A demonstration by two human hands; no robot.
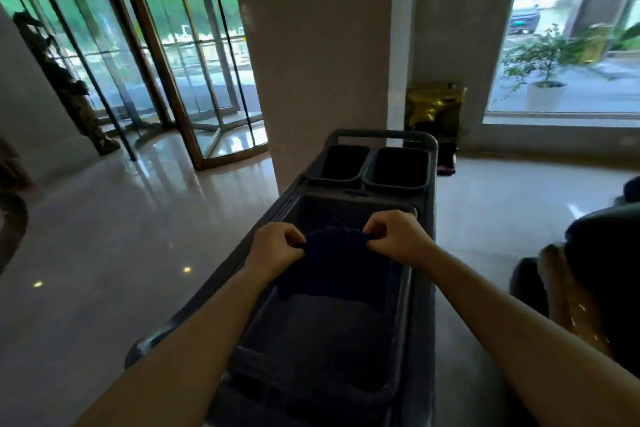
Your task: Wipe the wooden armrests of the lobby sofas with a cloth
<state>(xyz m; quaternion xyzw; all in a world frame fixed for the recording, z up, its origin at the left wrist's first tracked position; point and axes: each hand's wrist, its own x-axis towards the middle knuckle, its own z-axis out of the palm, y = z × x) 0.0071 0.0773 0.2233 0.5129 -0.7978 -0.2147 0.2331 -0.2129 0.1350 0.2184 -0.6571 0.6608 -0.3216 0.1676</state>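
A dark blue cloth (332,263) hangs between my two hands above the large tub of a grey cleaning cart (422,288). My left hand (275,244) pinches its upper left edge, and my right hand (394,236) pinches the upper right edge. The cloth droops down into the tub. At the right edge stands a dark sofa (602,270), and its wooden armrest (568,302) shows as a brown curved piece, apart from both hands.
Two small black bins (374,166) sit at the cart's far end. A wide pillar (311,45) rises just behind the cart. A glass revolving door (166,55) is far left, a window with a potted plant (547,66) far right. Glossy floor lies on both sides.
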